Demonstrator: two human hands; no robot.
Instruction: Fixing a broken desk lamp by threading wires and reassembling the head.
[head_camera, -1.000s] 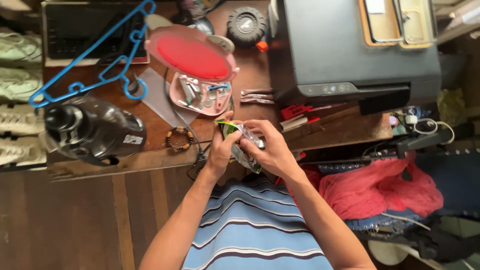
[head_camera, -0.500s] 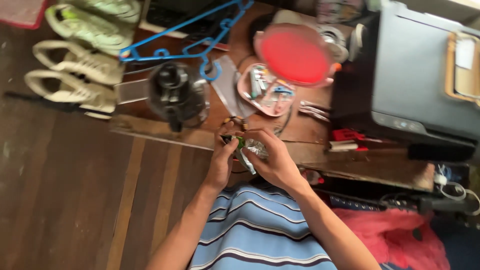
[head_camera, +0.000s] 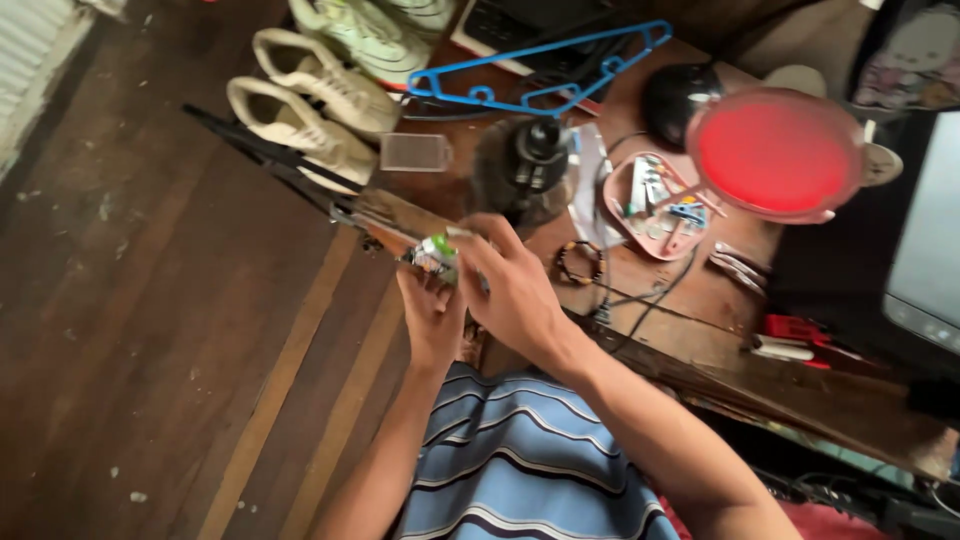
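Both my hands meet over the front edge of a cluttered wooden table (head_camera: 700, 330). My left hand (head_camera: 432, 318) cups a small white and green object (head_camera: 433, 252) from below. My right hand (head_camera: 512, 288) closes over the same object from the right, its fingertips on the top end. What the small object is stays unclear, as it is blurred. I wear a blue striped shirt (head_camera: 530, 470).
On the table lie a blue clothes hanger (head_camera: 545, 75), a dark jar-like device (head_camera: 527, 170), a pink open box (head_camera: 660, 205) with a round red lid (head_camera: 775, 152), a beaded bracelet (head_camera: 580, 263), pliers (head_camera: 740, 268) and a dark printer (head_camera: 900, 250). Pale sneakers (head_camera: 320, 95) sit on the plank floor.
The view has swung left and tilted, so the table now sits upper right. My hands have stayed together on the small object, now held off the table's edge over the floor.
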